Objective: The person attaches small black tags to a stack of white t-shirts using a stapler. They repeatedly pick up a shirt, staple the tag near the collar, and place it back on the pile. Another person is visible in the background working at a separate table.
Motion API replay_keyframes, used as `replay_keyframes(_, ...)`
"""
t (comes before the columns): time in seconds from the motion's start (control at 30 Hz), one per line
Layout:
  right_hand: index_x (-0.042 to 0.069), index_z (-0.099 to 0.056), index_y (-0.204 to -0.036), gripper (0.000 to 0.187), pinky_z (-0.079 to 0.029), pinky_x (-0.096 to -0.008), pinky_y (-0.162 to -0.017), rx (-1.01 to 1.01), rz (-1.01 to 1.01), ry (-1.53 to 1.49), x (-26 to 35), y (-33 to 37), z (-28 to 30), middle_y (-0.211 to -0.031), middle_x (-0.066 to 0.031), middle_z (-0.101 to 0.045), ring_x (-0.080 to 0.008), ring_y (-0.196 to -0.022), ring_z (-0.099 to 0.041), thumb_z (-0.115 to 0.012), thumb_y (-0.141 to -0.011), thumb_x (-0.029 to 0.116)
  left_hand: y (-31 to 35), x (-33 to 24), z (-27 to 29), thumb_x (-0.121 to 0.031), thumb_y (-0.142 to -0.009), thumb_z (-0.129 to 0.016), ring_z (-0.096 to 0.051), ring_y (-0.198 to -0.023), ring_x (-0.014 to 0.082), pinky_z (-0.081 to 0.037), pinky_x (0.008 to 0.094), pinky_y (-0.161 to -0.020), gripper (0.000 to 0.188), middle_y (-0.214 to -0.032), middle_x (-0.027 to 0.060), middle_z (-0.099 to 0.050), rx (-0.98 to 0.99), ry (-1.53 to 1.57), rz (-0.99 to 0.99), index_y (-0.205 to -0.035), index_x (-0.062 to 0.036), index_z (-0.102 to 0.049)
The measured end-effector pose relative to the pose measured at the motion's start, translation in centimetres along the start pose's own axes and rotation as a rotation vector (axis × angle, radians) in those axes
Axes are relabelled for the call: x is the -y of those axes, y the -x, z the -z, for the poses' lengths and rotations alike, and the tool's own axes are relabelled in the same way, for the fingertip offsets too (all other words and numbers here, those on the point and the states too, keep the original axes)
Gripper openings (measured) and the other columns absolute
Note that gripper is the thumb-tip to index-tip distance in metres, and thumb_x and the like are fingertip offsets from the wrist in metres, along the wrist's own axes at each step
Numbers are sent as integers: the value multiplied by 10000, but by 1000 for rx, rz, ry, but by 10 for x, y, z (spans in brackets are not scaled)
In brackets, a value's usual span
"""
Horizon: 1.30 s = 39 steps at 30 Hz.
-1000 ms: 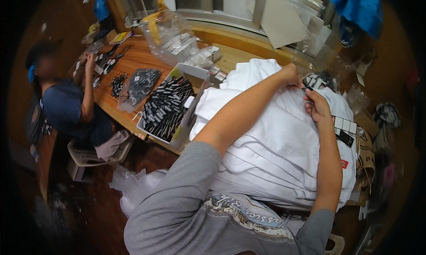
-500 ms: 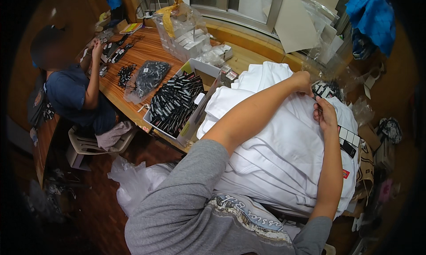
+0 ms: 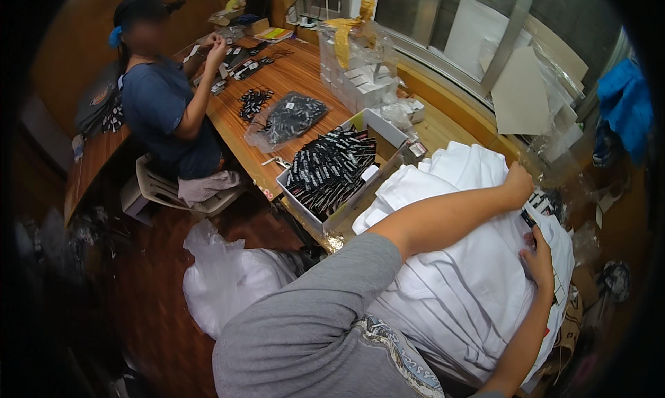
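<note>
A large pile of folded white garments lies in front of me on the table. My left hand is closed at the far right of the pile; its fingers are turned away, so what it grips is hidden. Just nearer, my right hand pinches a small black tag over the white cloth. Several black-and-white tags lie right beyond the two hands, partly covered by them.
Left of the garments stands a white box full of black tags. A clear bag of tags and wrapped white boxes are farther back. A co-worker sits at the left, hands raised. A plastic-wrapped bundle is on the floor.
The view has swung left, so everything sits farther right and lower. My hands have stayed over the pile's far right end, and the black tag now shows at my right fingertips.
</note>
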State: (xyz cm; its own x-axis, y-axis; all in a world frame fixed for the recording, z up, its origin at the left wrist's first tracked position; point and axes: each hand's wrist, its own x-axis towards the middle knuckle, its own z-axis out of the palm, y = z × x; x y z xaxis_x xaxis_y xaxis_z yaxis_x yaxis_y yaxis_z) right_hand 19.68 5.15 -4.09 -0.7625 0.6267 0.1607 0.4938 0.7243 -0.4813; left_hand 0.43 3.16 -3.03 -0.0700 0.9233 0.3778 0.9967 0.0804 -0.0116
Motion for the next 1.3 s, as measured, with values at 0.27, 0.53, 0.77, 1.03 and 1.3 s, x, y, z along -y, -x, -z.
replay_keyframes(0.27,-24,-550,-828,233,-398,-217,-471,10,-272,-238,14,1,14,-597,-69,-542,-97,-490,-494,-523,-605,-83,18,-20,15,-189,-678,-541,-572,-721,181,-381,330,-632,149,-763,5,-612,42,-9,-113,-788,-152,-635)
replay_keyframes(0.53,-39,-604,-727,145,-398,-201,-463,44,-391,-42,22,3,23,-582,-88,-576,-107,-497,-519,-554,-592,-57,-7,-25,-26,-59,-673,-586,-586,-570,170,-471,284,-458,86,-694,125,-604,707,1376,12,-752,-31,-606)
replay_keyframes(0.77,-16,-508,-841,184,-361,-185,-397,-60,-376,-764,25,3,15,-660,-109,-584,-105,-473,-494,-540,-662,-37,2,-31,1,-7,-627,-626,-537,-466,135,-435,219,-391,53,-597,109,-577,529,1813,479,-651,13,-583)
replay_keyframes(1.03,-42,-467,-892,205,-463,-217,-566,-73,-320,-944,27,-3,6,-829,-124,-576,-153,-653,-559,-469,-694,-92,2,-8,-5,-31,-639,-616,-544,-505,128,-428,200,-444,88,-616,98,-575,351,1493,155,-696,31,-590)
replay_keyframes(1.3,-25,-435,-906,234,-476,-219,-562,-114,-356,-970,24,-5,9,-807,-165,-570,-176,-660,-576,-479,-698,-124,12,-9,17,18,-677,-595,-596,-655,185,-515,236,-577,93,-725,113,-577,491,1710,315,-740,29,-527)
